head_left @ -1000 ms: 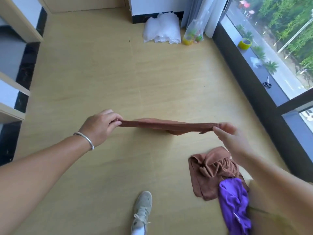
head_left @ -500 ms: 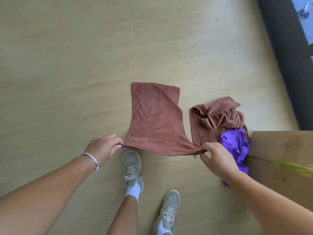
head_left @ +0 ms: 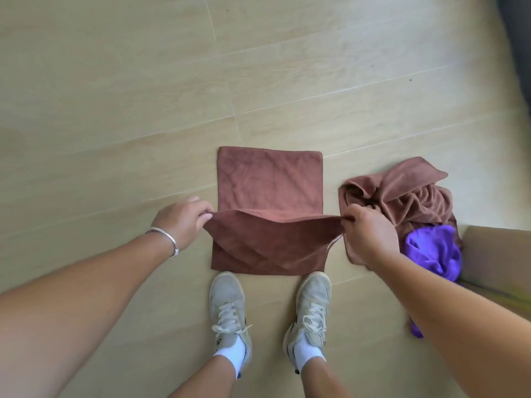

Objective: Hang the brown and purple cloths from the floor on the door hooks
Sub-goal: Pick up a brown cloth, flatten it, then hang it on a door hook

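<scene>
I see the brown cloth (head_left: 268,193) lying on the wooden floor (head_left: 115,96) just ahead of my shoes, its far half flat and its near edge lifted and doubled over toward the far side. My left hand (head_left: 184,222) pinches the left corner of that raised edge between thumb and fingers, and my right hand (head_left: 370,234) pinches the right corner the same way, so the edge runs taut between them above the lower layer. A silver bracelet (head_left: 163,239) sits on my left wrist. Just to the right of the cloth, partly under my right hand, a second brown cloth (head_left: 402,193) lies crumpled in a heap on the floor, and a purple cloth (head_left: 434,251) is bunched against its near side, touching it. A cardboard box (head_left: 500,254) stands just right of the purple one. My left sneaker (head_left: 228,308) and right sneaker (head_left: 311,308), both pale grey with white socks, stand side by side, toes close to the cloth's near fold.
</scene>
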